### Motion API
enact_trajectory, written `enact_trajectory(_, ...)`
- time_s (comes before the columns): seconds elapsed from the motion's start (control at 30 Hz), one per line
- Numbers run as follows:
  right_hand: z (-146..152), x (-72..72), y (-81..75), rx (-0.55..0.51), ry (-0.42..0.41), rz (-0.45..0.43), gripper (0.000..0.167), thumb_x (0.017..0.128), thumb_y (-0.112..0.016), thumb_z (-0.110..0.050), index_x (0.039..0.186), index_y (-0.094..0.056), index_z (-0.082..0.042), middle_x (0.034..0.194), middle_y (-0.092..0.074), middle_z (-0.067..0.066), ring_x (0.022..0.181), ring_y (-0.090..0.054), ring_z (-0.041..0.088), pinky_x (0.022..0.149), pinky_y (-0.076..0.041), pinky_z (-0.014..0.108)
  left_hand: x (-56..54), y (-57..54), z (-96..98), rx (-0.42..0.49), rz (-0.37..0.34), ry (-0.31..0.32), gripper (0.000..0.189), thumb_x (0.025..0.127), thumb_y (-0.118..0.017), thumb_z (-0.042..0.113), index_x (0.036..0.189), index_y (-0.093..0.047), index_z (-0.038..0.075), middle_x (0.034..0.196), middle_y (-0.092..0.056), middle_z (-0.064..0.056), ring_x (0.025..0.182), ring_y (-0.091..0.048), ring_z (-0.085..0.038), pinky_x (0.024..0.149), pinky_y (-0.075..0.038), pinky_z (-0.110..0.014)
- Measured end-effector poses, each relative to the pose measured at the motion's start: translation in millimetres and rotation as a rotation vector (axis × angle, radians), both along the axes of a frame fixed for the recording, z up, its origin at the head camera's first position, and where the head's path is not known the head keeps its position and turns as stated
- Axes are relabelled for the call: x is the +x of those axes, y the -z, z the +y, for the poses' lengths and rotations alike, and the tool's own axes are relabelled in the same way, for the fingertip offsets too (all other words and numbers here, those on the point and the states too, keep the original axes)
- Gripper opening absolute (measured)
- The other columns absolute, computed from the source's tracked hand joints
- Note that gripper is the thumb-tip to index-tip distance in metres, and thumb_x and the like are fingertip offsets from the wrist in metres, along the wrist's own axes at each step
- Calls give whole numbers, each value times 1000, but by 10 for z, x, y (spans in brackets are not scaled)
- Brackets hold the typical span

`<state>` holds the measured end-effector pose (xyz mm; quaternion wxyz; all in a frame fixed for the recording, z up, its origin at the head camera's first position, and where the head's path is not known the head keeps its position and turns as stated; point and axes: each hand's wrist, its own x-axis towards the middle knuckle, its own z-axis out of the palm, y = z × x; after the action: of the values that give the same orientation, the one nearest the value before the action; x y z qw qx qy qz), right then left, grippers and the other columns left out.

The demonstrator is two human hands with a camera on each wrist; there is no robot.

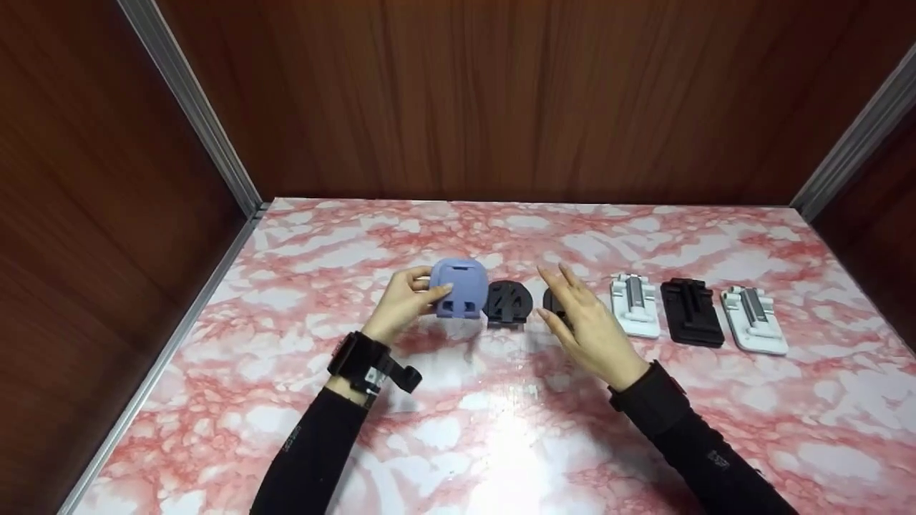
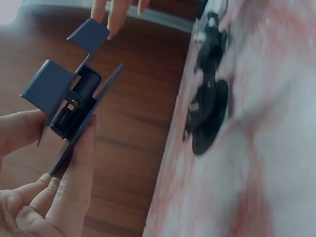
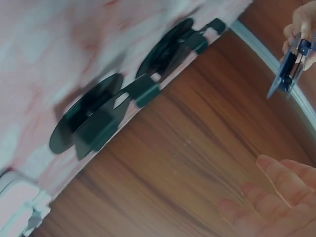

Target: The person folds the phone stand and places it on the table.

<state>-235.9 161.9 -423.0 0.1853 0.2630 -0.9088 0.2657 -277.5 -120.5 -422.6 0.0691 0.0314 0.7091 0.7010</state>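
My left hand [image 1: 401, 306] pinches a blue-purple foldable phone stand [image 1: 460, 282] by its left edge, thumb on the face towards me. In the left wrist view, the phone stand [image 2: 49, 88] appears from the side, with a dark hinge between its plates. My right hand [image 1: 592, 329] hovers over the table with fingers extended, holding nothing. Between the hands stands a black phone stand with a round base [image 1: 509, 300]. A second black round-based stand [image 1: 549, 304] is partly hidden by my right fingers; both bases show in the right wrist view.
To the right, a white folded stand [image 1: 637, 320], a black folded stand [image 1: 693, 315] and another white folded stand [image 1: 755, 325] lie in a row. The red-and-white marbled table [image 1: 343, 443] meets brown wood-grain panels [image 1: 501, 100] at the back and sides.
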Motion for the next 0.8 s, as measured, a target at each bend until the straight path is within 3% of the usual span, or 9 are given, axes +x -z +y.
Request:
enact_trajectory(0.23,38,-16,84,55,-16,25,61,94,-53,-29,147,-25,-18,141,-44,15,140,-24,31,114,-20,53,-206,153,-164,-127,-26,-17,40,84,-66,9,119,-55,-7,106,-65,-27,79,-67,-13,76,-57,-28)
enact_trajectory(0.4,55,-20,120,83,-32,8,60,94,-52,-27,147,-25,-18,142,-43,15,140,-25,32,115,-19,53,-317,276,-206,-214,-92,-29,39,82,-68,11,116,-56,-6,106,-66,-24,72,-65,-9,73,-57,-26)
enact_trajectory(0.67,79,-15,163,116,-58,-7,67,94,-52,-25,149,-15,-25,147,-37,10,140,-23,31,115,-18,52,-388,343,-190,-295,-146,-40,42,83,-68,16,117,-54,-5,105,-65,-23,67,-65,-11,73,-58,-31)
enact_trajectory(0.8,90,-26,170,134,-53,-1,68,93,-54,-22,149,-16,-23,149,-34,9,140,-23,33,114,-20,53,-419,349,-193,-318,-151,-41,41,83,-68,15,115,-54,-7,105,-65,-25,67,-66,-11,69,-57,-26)
